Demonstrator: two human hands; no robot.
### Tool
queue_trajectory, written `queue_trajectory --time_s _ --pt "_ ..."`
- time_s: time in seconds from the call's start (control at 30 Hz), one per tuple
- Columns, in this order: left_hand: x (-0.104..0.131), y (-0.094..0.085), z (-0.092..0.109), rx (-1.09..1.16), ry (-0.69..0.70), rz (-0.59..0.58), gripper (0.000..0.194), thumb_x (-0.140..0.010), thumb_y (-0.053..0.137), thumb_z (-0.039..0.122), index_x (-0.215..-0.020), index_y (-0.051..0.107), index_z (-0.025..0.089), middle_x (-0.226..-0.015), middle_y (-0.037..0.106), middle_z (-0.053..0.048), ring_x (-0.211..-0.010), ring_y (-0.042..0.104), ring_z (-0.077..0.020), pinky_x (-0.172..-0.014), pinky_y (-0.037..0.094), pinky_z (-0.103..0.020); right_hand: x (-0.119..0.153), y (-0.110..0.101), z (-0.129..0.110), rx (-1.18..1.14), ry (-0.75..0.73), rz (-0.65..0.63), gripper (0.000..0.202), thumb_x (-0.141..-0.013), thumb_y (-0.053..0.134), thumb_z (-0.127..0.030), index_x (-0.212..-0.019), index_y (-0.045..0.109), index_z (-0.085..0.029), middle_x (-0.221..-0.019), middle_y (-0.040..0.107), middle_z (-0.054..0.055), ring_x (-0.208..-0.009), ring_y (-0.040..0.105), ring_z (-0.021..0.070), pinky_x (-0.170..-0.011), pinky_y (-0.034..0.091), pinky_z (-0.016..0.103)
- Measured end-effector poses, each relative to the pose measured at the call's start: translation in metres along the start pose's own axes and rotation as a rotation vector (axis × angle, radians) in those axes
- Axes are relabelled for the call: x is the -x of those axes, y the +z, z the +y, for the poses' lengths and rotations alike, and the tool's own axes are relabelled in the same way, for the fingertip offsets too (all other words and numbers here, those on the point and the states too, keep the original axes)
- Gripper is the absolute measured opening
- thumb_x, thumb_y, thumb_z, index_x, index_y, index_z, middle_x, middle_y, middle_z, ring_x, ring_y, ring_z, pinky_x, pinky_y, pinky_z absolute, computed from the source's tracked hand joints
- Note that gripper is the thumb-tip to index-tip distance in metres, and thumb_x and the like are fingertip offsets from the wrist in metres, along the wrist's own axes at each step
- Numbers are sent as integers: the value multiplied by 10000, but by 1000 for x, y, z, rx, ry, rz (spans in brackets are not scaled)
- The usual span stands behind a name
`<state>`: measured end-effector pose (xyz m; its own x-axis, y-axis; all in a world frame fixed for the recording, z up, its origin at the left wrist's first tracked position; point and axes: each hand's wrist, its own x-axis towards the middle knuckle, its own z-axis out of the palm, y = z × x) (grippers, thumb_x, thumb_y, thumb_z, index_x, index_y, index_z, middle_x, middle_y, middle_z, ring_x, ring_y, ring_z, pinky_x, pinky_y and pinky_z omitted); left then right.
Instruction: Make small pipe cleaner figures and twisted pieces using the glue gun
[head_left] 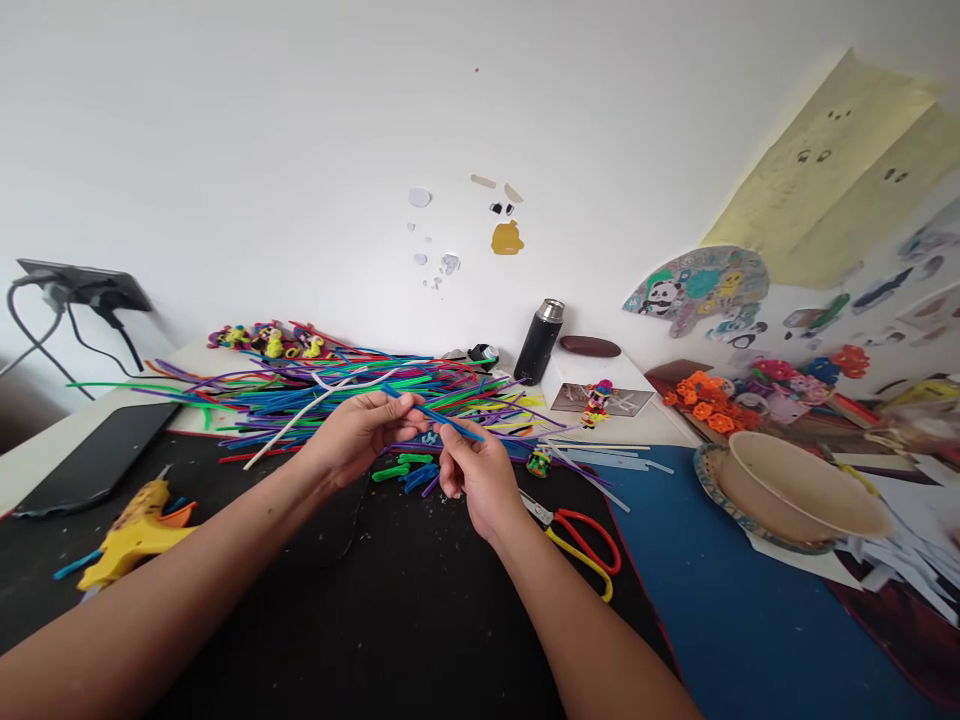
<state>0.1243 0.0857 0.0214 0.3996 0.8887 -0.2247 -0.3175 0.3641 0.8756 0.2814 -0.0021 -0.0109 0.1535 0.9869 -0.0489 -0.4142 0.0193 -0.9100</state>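
Note:
A blue pipe cleaner [430, 410] is stretched between my two hands, above the front of the pile. My left hand [373, 432] pinches it between thumb and fingertips. Lower and to the right, my right hand [478, 475] also has its fingers closed on it. Behind them spreads a pile of coloured pipe cleaners [292, 402]. Just below the hands, short folded green pieces [392, 471] and blue pieces [421, 478] lie on the black mat. Red and yellow handled scissors [581, 545] rest beside my right wrist.
At left are a yellow glue gun [139, 535] and a dark phone [97, 460]. A black flask [540, 342] stands by a white box [592, 375] at the back. To the right sits a beige bowl [810, 485] near paper strips [907, 560]. Small figures [598, 402] stand nearby.

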Motion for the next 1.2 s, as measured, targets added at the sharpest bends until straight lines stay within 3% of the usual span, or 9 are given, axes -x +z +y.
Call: queue_trajectory --time_s 0.2,0.3,0.43,0.63,0.97,1.2 --pt "-1 -1 -12 -121 -34 -80 180 -853 857 187 -717 780 96 -756 809 -115 -606 738 -131 -621 626 -178 -4 -3 5 24 -16 33 499 -765 821 -636 -868 700 -163 -495 533 -65 -374 427 81 -388 277 221" --pt "-1 -4 -13 -192 4 -112 269 -762 941 321 -725 788 103 -785 815 -128 -630 742 -149 -636 627 -204 -4 -3 4 64 -14 55 525 -752 801 -679 -796 675 -171 -496 527 -55 -377 420 85 -389 270 230" --pt "1 -6 -13 -285 54 -137 403 -671 977 472 -729 797 115 -802 818 -133 -641 737 -163 -634 620 -226 -2 -2 2 174 -68 49 553 -833 731 -673 -619 547 -198 -476 511 -37 -373 417 82 -400 284 240" --pt "5 -4 -10 -435 123 -150 504 -630 945 617 -706 780 146 -776 814 -120 -641 729 -184 -646 616 -273 -3 -4 6 206 -132 73 500 -875 727 -624 -677 518 -215 -499 548 -43 -369 440 91 -399 308 240" --pt "15 2 -2 -859 231 -74 488 -691 833 680 -671 748 200 -716 798 -67 -690 750 -249 -656 581 -306 -4 -6 8 251 -151 71 446 -897 704 -583 -721 504 -225 -501 554 -66 -360 453 88 -397 320 229" --pt "22 3 0 -1206 386 -86 390 -877 636 514 -622 670 221 -602 732 -17 -570 652 -194 -536 419 -259 -4 -6 8 322 -134 58 425 -896 682 -590 -733 546 -221 -488 535 -68 -351 443 92 -396 309 235"
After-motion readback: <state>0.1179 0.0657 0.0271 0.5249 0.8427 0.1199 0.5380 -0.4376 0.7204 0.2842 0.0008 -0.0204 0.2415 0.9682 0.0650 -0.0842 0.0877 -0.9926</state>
